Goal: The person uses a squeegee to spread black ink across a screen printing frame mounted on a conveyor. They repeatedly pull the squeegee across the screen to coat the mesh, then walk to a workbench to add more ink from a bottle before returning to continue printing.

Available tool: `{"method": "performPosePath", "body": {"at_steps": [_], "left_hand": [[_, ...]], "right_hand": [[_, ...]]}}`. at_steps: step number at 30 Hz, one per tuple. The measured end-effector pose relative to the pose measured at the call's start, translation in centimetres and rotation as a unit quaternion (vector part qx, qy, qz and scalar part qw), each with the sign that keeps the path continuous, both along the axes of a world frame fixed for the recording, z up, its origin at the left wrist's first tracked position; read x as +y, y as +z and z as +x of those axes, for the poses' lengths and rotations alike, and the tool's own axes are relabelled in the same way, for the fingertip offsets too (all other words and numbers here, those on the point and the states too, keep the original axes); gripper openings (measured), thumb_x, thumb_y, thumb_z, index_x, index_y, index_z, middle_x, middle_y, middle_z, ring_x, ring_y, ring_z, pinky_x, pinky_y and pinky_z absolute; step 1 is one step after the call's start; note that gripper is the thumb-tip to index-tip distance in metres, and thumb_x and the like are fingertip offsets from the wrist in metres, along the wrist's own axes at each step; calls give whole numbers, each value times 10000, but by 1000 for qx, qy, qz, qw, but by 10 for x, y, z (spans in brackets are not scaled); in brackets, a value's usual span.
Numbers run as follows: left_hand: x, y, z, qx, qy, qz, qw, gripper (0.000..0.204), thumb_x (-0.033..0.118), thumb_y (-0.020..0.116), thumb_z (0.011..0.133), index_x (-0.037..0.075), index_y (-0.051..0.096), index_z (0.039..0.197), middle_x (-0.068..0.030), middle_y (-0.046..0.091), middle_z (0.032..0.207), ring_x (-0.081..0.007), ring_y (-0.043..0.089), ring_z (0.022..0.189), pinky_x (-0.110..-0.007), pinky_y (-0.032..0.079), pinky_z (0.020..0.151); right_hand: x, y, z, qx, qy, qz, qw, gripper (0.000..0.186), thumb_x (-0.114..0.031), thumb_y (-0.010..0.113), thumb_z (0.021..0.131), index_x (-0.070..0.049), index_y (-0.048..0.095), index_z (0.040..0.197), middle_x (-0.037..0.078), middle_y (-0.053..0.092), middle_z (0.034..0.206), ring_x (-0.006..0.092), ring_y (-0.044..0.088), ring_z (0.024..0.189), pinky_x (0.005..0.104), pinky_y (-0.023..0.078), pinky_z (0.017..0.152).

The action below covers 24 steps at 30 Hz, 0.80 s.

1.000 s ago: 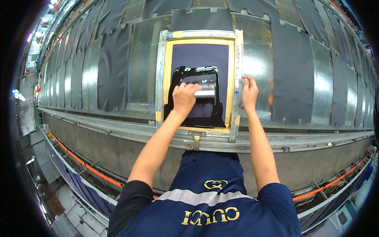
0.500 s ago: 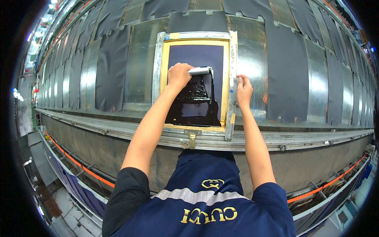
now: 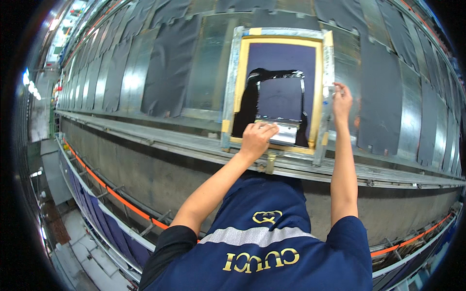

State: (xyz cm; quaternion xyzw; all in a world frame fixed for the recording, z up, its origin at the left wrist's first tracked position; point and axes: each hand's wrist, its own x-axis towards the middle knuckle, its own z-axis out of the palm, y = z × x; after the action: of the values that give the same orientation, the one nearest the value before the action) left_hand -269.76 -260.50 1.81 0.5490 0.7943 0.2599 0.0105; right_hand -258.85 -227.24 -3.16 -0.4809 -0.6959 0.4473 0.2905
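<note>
A screen printing frame (image 3: 328,63) lies on the long table, its metal bars lined inside with yellow tape around a dark purple mesh (image 3: 284,56). Wet black ink (image 3: 248,104) is spread over the mesh, leaving a thinly wiped rectangle in the middle. My left hand (image 3: 257,139) grips a flat metal squeegee (image 3: 285,134) near the frame's close end; its lower edge meets the mesh. At the frame's right bar, my right hand (image 3: 342,101) is closed with its fingertips on the bar's outer edge.
Dark grey fabric pieces (image 3: 170,63) lie in rows on the shiny table (image 3: 213,68), left and right of the frame. A metal rail (image 3: 160,140) with a small brass-coloured clamp (image 3: 271,163) runs along the near edge. Below it is an orange strip (image 3: 116,191).
My left hand has drawn the squeegee from the upper mesh to the near end, leaving a wiped patch. My right hand stays at the right bar. The view has shifted and tilted.
</note>
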Motion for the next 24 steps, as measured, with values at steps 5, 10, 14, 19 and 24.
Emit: {"method": "performPosePath", "body": {"at_steps": [5, 10, 14, 19, 24], "left_hand": [[-67, 21, -52, -12, 18, -11, 1000, 497, 15, 717, 730, 174, 756, 1200, 20, 746, 1270, -227, 692, 1123, -393, 524, 914], [-188, 27, -167, -31, 77, -57, 995, 506, 5, 714, 752, 193, 755, 1220, 5, 746, 1284, -238, 695, 1135, -414, 513, 946], [-280, 22, -277, -26, 60, -89, 994, 416, 30, 719, 754, 156, 760, 1149, -20, 761, 1224, -249, 704, 1097, -430, 512, 929], [-343, 39, -352, -47, 82, -124, 988, 460, -36, 699, 768, 121, 769, 1194, -87, 703, 1359, -316, 657, 1222, -438, 489, 1037], [-344, 9, -373, -54, 81, -142, 985, 461, -89, 675, 750, 72, 750, 1176, -133, 690, 1251, -360, 637, 1164, -455, 488, 1004]], "right_hand": [[-76, 52, -76, -4, 16, -21, 1000, 234, -212, 575, 1056, -75, 741, 1148, 81, 728, 965, 178, 647, 900, 341, 506, 838], [-217, 41, -212, 36, 37, -14, 999, 261, -235, 544, 1072, -61, 723, 1151, 133, 738, 1019, 208, 674, 953, 365, 516, 896], [-318, 12, -309, 72, 65, -17, 995, 274, -254, 512, 1084, -57, 694, 1143, 141, 706, 940, 226, 664, 832, 413, 523, 789], [-388, 32, -385, 93, 35, -119, 988, 243, -236, 532, 1082, -46, 672, 1140, 222, 657, 760, 322, 683, 668, 440, 500, 646], [-396, -1, -405, 131, -13, -82, 988, 147, -139, 550, 1051, -58, 618, 1153, 226, 608, 660, 411, 675, 639, 484, 466, 576]]}}
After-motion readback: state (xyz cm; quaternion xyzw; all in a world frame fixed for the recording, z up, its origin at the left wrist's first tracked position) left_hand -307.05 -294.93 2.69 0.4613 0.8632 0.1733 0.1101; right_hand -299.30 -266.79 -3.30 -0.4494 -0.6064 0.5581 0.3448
